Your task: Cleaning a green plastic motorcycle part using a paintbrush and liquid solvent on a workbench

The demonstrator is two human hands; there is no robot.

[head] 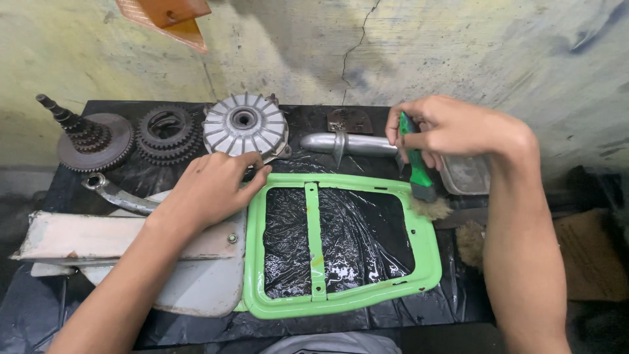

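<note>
A green-handled brush point(417, 164) is gripped in the closed right hand point(452, 131), its bristles touching the green frame point(341, 298). The left hand point(209, 190) is laid loosely curled on the frame's top left corner, nothing being held.

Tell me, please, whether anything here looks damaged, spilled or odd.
The plastered wall has a thin dark crack running down from its top edge. The black plastic sheet inside the green metal frame looks wet and glossy. Nothing else stands out.
</note>
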